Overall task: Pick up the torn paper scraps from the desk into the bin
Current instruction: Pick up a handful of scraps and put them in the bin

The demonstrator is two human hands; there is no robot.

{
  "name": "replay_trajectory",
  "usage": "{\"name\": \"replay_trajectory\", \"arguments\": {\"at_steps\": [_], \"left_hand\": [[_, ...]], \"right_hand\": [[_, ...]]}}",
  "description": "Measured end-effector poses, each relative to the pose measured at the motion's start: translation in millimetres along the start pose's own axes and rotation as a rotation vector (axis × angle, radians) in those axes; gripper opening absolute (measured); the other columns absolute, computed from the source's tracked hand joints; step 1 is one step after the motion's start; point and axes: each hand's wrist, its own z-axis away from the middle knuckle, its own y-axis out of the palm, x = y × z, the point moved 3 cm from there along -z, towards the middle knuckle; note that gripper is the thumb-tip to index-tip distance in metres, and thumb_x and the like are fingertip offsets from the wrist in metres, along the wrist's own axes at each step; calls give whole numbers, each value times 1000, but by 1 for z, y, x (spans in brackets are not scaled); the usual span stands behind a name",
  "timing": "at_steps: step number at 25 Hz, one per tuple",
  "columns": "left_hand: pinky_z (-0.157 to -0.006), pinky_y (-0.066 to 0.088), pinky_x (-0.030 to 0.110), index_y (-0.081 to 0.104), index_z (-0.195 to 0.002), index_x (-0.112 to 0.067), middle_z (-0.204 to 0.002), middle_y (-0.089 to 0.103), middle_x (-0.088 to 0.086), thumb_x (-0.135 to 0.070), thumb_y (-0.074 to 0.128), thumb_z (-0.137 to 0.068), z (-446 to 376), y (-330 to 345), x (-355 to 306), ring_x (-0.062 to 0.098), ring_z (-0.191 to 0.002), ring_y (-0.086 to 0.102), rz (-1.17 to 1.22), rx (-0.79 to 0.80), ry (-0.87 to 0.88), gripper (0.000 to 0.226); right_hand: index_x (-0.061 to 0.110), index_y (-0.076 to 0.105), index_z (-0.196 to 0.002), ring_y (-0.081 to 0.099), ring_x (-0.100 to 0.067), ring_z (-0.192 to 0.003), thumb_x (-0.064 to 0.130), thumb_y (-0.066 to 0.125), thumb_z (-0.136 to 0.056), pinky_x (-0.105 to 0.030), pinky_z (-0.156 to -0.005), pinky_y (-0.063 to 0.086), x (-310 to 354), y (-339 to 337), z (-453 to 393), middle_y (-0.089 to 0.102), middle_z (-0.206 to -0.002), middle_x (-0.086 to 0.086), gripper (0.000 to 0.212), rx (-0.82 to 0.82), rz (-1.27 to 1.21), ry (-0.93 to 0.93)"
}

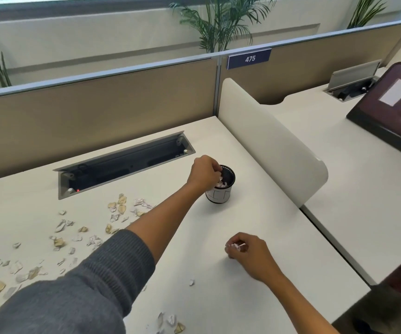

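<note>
head view shows your left hand [204,173] reaching out over the small round bin [221,189], which stands on the white desk [194,237] just in front of the cream side divider [271,145]. your fingers are curled at the bin's near rim, with white paper bits showing right beneath them; you seem to be pinching scraps there, though the fingertips are partly hidden by the back of your hand. pale scraps already lie inside the bin's dark opening. your grey sleeve [74,292] is pushed up past the forearm. your right hand [247,251] hangs low above the desk nearer to you, fingers curled around a small clump of white scraps [235,246] that pokes out between thumb and forefinger. most of the torn paper scraps [59,242] are still scattered over the left part of the desk, in white and tan pieces, running from near the open cable tray [124,165] down to the near left edge. one stray bit [191,282] lies alone below your right wrist, and a few more pieces [170,321] sit at the near edge between your arms. beyond the tan partition stands a blue tag reading 475 [249,58], and a dark tablet-like screen [397,107] leans on the next desk.
</note>
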Motion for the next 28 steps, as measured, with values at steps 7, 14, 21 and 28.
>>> {"name": "replay_trajectory", "arguments": {"at_steps": [7,14,21,28], "left_hand": [[-72,46,21,77,-92,-14,-100,73,7,1,48,-87,11,-12,16,16,-77,61,45,-76,28,34],[-84,53,28,71,-93,-19,-107,67,-2,-4,53,-87,56,-16,48,13,-93,65,74,-115,123,25],[-91,51,31,70,-99,-23,-111,63,-7,-13,56,-89,95,-39,104,11,-103,60,14,-111,37,20],[-90,42,25,60,-120,-18,-125,55,-2,-16,59,-86,158,-65,191,17,-116,53,-145,-164,-107,34]], "right_hand": [[19,73,-83,66,-18,-68,19,72,-81,-12,-55,44,72,-45,-82,72,-73,-3,2,-195,135,-167],[12,72,-96,64,-19,-85,19,73,-83,-27,-74,50,118,-39,-142,70,-95,-5,15,-295,320,-210],[10,72,-107,67,-20,-95,10,63,-87,-30,-84,53,131,-20,-126,72,-104,-4,22,-326,326,-282],[13,69,-108,64,-12,-89,13,64,-89,-16,-74,45,130,81,-104,68,-105,0,20,-17,344,-435]]}}
